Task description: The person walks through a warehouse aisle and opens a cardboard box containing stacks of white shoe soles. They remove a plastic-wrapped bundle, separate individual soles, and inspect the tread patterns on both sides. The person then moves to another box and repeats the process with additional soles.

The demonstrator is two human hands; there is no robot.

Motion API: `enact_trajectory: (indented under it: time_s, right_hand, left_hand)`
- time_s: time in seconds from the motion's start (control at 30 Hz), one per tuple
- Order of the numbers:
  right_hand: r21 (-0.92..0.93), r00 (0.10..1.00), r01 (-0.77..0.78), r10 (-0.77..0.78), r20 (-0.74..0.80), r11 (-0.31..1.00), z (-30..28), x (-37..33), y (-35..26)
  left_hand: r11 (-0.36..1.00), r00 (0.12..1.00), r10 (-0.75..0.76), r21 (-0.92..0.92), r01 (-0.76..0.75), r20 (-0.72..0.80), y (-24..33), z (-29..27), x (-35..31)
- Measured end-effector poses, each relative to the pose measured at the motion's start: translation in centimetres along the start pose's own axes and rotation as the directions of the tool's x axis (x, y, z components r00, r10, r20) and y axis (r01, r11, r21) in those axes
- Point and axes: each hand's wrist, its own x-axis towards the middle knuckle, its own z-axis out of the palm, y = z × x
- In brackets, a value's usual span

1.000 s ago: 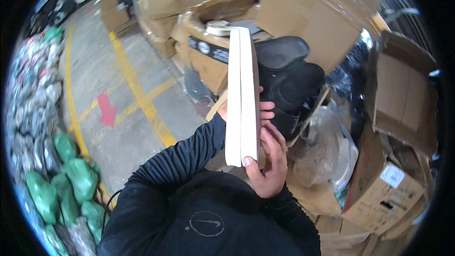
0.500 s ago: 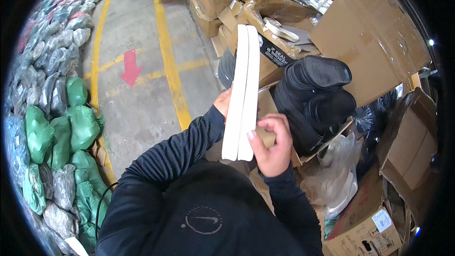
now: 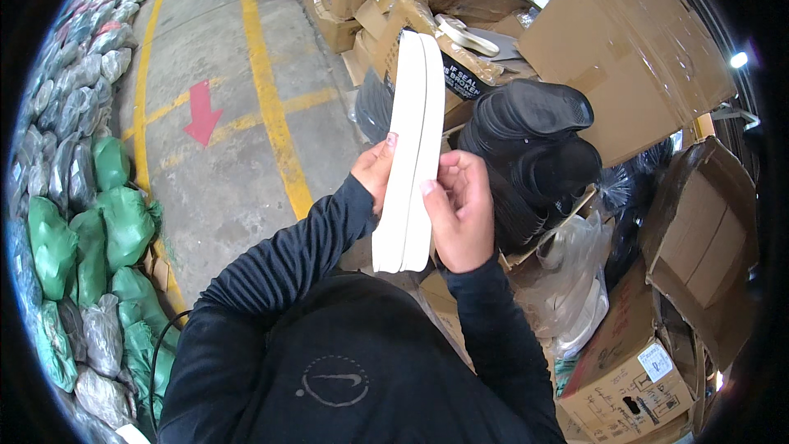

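A pair of long white shoe soles [image 3: 408,173] is held upright on edge in front of my chest, pressed side against side. My left hand [image 3: 376,171] grips the pair from the left, its thumb on the near edge and its other fingers hidden behind. On the opposite side, my right hand [image 3: 465,214] pinches the right-hand sole between thumb and fingers. Just beyond my right hand stand stacks of black soles [image 3: 538,144], nested tightly together.
An open carton [image 3: 411,0] with a white sole inside lies beyond the stacks. Cardboard boxes [image 3: 629,378] and clear plastic bags [image 3: 575,271] crowd the right. Green sacks [image 3: 127,226] and wrapped bundles line the left. Between them runs a concrete floor [image 3: 226,189] with yellow lines.
My right hand has closed in on the right-hand sole. My left thumb now shows over the near edge of the pair. The whole view has shifted slightly.
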Motion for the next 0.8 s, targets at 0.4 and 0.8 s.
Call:
enact_trajectory:
  time_s: [0.4, 0.8]
  right_hand:
    - [0.055, 0.994, 0.009, -0.003, -0.112, 0.998, -5.6, -1.5, 2.2]
    - [0.891, 0.956, -0.287, 0.171, 0.24, 0.351, -9.7, -3.9, 5.1]
  left_hand:
    - [0.908, 0.973, 0.144, 0.367, -0.203, 0.183, 1.8, 5.0, -0.6]
    - [0.863, 0.841, 0.129, 0.359, -0.357, 0.526, 0.5, 8.2, -1.9]
